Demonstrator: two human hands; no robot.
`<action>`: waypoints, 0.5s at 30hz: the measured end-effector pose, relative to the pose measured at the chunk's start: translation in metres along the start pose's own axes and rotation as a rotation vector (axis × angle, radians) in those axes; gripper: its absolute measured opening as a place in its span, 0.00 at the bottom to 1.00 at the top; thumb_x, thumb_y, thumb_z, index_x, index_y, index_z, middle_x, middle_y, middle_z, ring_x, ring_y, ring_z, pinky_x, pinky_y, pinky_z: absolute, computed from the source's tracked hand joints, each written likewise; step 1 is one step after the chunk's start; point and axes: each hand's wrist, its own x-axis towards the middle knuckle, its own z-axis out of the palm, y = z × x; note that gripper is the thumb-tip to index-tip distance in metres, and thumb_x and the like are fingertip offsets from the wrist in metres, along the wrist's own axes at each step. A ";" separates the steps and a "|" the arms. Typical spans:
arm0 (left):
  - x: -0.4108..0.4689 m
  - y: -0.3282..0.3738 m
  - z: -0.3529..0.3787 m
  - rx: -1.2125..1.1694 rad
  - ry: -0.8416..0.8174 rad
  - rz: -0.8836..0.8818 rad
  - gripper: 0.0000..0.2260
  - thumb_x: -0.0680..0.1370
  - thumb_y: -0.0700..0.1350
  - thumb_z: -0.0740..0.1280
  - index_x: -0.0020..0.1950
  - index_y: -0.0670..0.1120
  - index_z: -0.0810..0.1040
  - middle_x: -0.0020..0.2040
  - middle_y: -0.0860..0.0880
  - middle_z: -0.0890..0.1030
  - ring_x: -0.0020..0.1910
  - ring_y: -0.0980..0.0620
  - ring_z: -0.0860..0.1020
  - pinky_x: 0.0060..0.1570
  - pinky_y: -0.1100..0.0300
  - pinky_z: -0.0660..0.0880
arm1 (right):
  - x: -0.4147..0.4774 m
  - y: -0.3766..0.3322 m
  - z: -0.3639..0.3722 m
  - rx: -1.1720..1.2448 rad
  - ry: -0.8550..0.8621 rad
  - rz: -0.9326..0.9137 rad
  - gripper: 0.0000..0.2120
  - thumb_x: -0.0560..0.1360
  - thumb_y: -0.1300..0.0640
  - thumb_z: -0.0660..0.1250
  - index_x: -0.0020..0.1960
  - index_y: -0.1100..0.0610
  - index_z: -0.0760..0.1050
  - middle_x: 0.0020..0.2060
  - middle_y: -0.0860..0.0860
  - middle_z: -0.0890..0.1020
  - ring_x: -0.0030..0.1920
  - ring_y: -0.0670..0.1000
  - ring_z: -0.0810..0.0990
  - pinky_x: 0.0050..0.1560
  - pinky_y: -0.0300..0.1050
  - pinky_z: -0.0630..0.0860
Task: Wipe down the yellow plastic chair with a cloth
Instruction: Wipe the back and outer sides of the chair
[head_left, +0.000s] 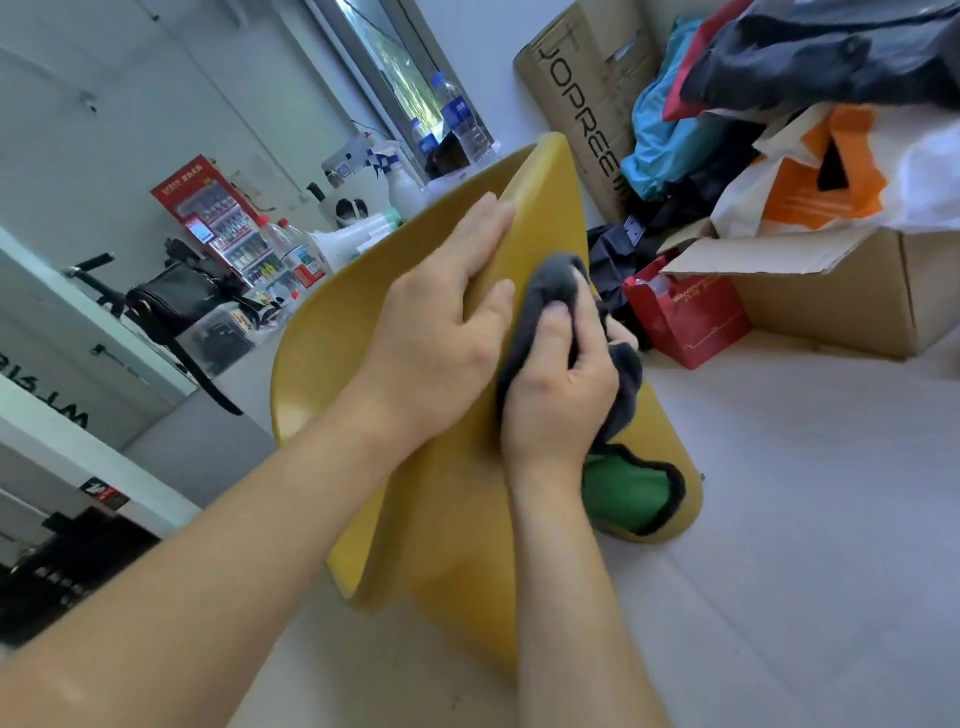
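Boxes (831, 301) lie right of the chair (332, 364), a table (244, 379) seemingly left.

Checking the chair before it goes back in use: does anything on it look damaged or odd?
No crack shows on the yellow chair. One oddity: a green patch with a dark rim low on it, below the grey cloth; I cannot tell what it is.
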 end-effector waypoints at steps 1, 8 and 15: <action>-0.013 -0.003 0.000 0.036 -0.003 0.015 0.25 0.76 0.44 0.61 0.74 0.47 0.65 0.74 0.52 0.66 0.72 0.62 0.62 0.71 0.68 0.57 | 0.008 0.017 -0.005 -0.034 0.013 0.130 0.17 0.81 0.53 0.59 0.68 0.52 0.73 0.66 0.56 0.69 0.69 0.52 0.67 0.67 0.35 0.58; -0.039 -0.006 0.005 0.084 0.108 0.009 0.24 0.79 0.42 0.64 0.74 0.47 0.63 0.71 0.57 0.65 0.71 0.64 0.59 0.68 0.76 0.55 | -0.019 0.055 -0.027 -0.102 0.001 0.683 0.21 0.82 0.50 0.51 0.73 0.51 0.68 0.70 0.50 0.63 0.70 0.57 0.65 0.71 0.55 0.62; -0.030 -0.011 -0.005 -0.205 0.016 -0.049 0.21 0.79 0.46 0.62 0.72 0.47 0.69 0.67 0.53 0.75 0.66 0.59 0.73 0.68 0.52 0.69 | 0.003 -0.035 0.013 -0.027 -0.078 -0.309 0.16 0.74 0.57 0.65 0.61 0.54 0.80 0.54 0.53 0.72 0.55 0.51 0.72 0.61 0.34 0.66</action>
